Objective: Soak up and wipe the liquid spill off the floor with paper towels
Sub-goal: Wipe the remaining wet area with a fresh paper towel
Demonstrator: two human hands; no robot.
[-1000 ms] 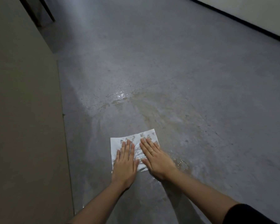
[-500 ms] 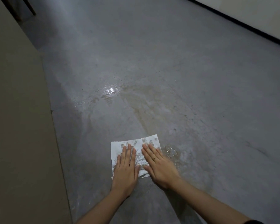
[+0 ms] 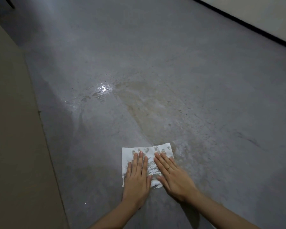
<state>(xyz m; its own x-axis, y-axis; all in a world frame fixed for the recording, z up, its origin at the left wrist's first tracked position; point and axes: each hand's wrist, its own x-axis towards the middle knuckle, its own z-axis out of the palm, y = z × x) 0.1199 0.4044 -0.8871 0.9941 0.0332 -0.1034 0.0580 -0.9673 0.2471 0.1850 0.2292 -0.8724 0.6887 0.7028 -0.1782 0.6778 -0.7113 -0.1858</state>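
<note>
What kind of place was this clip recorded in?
Probably an indoor room or hallway, sparsely furnished. A bare grey concrete-like floor meets a pale wall with a dark baseboard, and a flat beige panel stands along the left. No telling fixtures show.

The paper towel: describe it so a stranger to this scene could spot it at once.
On the grey concrete floor, follow the brownish wet streak down toward the viewer. At its near end lies the paper towel, a flat white sheet pressed under the left hand and the right hand. It is the only white thing on the floor, blotched with damp grey spots.
</note>
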